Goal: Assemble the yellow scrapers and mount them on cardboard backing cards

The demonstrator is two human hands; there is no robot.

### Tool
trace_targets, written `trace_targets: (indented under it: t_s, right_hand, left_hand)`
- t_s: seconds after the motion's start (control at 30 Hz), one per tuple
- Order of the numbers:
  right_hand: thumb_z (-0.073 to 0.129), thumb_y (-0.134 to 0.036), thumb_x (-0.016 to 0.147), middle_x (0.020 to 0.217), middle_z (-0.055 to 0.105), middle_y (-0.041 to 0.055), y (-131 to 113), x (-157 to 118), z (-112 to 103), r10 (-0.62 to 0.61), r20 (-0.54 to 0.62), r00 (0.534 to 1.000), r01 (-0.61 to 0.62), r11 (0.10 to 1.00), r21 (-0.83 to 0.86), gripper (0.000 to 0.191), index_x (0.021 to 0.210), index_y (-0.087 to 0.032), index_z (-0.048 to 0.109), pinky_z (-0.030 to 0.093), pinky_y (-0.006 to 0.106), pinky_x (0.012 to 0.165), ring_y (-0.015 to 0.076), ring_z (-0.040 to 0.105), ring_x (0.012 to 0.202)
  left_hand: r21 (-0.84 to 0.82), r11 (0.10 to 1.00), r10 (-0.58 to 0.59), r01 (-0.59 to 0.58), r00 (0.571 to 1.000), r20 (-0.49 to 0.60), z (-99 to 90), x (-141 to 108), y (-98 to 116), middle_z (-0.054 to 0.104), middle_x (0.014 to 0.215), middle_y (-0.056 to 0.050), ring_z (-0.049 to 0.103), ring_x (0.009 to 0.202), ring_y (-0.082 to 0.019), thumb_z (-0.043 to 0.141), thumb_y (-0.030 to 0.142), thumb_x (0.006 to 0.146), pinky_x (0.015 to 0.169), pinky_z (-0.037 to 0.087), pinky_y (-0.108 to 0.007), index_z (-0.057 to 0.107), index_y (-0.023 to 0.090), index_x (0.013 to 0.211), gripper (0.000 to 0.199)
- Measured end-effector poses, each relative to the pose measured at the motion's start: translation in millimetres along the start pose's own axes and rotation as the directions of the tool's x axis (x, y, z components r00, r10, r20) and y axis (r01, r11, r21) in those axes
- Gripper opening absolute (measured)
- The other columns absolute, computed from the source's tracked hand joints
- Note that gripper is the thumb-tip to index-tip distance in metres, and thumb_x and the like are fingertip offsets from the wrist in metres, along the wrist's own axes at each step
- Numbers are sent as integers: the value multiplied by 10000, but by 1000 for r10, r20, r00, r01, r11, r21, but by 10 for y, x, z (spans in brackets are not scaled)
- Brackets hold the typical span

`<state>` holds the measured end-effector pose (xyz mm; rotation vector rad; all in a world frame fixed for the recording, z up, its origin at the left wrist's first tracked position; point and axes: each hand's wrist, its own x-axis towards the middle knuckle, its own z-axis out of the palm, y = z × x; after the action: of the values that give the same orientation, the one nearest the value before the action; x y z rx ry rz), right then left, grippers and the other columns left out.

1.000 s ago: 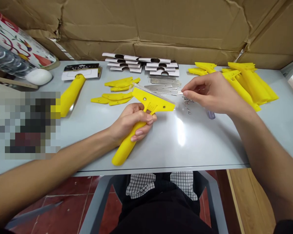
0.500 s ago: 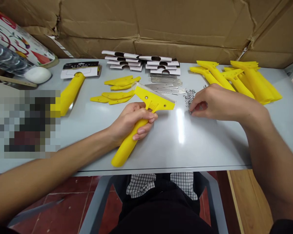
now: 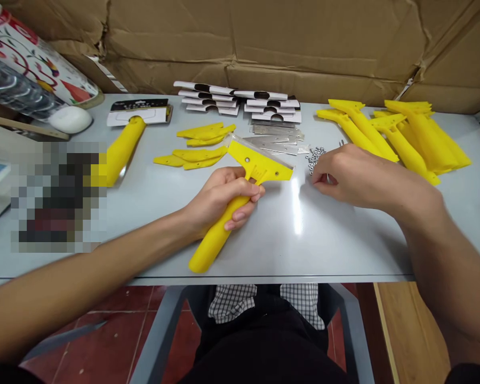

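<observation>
1. In the head view, the left hand (image 3: 232, 197) is wrapped around a yellow scraper (image 3: 210, 237) just below its wide head, thumb on top. The scraper's head slants up and away from that hand, showing two holes and a clear strip along its far edge; the handle's butt points back toward the wearer.
2. Over on the other side, the right hand (image 3: 356, 173) is closed in a pinch, thumb and fingertips together, right beside a little heap of small metal fasteners (image 3: 315, 157). From here I can't tell whether anything sits between those fingertips.
3. Beyond the two hands and between them lie thin metal blades (image 3: 280, 141), with stacked white cards (image 3: 272, 104) behind.
4. Past the left hand there are flat yellow pieces (image 3: 200, 157), two small groups of them, with holes in them.
5. Farther out on the left hand's side, another yellow handle (image 3: 124, 152) lies by a black-and-white card (image 3: 138, 113); the patch next to it is blurred out.
6. Behind the right hand and off to its right, more yellow handles (image 3: 418, 136) are bunched together, some overlapping.
7. It all lies on a pale grey surface (image 3: 264, 250), and brown cardboard (image 3: 264, 37) stands along the far edge.
</observation>
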<state>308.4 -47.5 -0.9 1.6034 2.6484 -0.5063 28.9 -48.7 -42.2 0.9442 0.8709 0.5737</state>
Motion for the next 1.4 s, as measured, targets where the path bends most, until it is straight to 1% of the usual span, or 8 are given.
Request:
trace_targets:
  t_s: [0.13, 0.3, 0.47, 0.67, 0.8, 0.97, 1.27, 1.4]
  right_hand:
    - [642, -245, 972, 905, 767, 65, -83, -8, -41, -96, -109, 989, 104, 992, 71, 179, 866, -260, 785, 474, 396, 781, 247, 670, 816]
    - [708, -397, 981, 1134, 779, 54, -177, 38, 21, -161, -372, 914, 295, 893, 340, 132, 958, -327, 817, 560, 442, 888, 282, 710, 1025]
    - [757, -437, 971, 1236, 738, 67, -199, 140, 208, -183, -441, 879, 397, 793, 462, 147, 942, -302, 808, 586, 415, 896, 260, 701, 1088]
    - [797, -459, 942, 1235, 732, 84, -184, 199, 265, -107, -434, 895, 351, 769, 534, 177, 923, -284, 815, 601, 413, 849, 268, 701, 1074]
    - [786, -454, 948, 1223, 740, 81, -211, 202, 272, -95, -425, 900, 333, 780, 530, 176, 926, -282, 822, 602, 408, 858, 269, 696, 1090]
    - [768, -449, 949, 1199, 749, 76, -276, 193, 295, -39, -426, 904, 283, 801, 528, 173, 916, -286, 813, 599, 386, 788, 262, 699, 1047]
    - [768, -422, 911, 1078, 790, 59, -349, 203, 310, 39, -384, 923, 211, 782, 587, 150, 909, -274, 794, 623, 387, 786, 253, 723, 1010]
    - [737, -469, 953, 1079, 801, 70, -317, 159, 205, 75, -408, 910, 181, 812, 554, 200, 947, -276, 789, 622, 409, 781, 259, 729, 970]
  left_hand:
    - [17, 1000, -14, 14, 1000, -4, 9, -6, 13, 491, 407, 32, 344, 255, -77, 763, 254, 797, 270, 308, -176, 613, 171, 684, 206]
    - [25, 999, -21, 21, 1000, 7, 37, -14, 41, 489, 401, 27, 359, 252, -81, 773, 256, 767, 270, 310, -176, 604, 174, 655, 219]
    - [26, 1000, -5, 4, 1000, 26, 43, -14, 45, 486, 395, 28, 355, 250, -81, 774, 263, 771, 273, 307, -177, 612, 176, 660, 215]
    - [33, 999, 17, -19, 999, 43, 40, -12, 37, 487, 396, 32, 353, 257, -78, 778, 259, 791, 276, 306, -176, 609, 177, 671, 223]
    - [39, 999, 17, -19, 999, 46, 49, -17, 46, 499, 397, 27, 360, 260, -81, 763, 243, 796, 279, 316, -178, 604, 179, 676, 209]
    - [33, 999, 17, -19, 999, 48, 51, -22, 55, 501, 399, 29, 359, 259, -82, 755, 231, 793, 278, 316, -180, 606, 181, 683, 192]
    - [26, 999, 27, -28, 998, 60, 53, -16, 48, 507, 414, 35, 368, 263, -78, 753, 231, 794, 281, 323, -176, 605, 180, 701, 182]
    - [10, 999, 34, -34, 998, 52, 62, -18, 56, 509, 434, 41, 377, 274, -75, 765, 225, 785, 284, 324, -177, 597, 180, 693, 197]
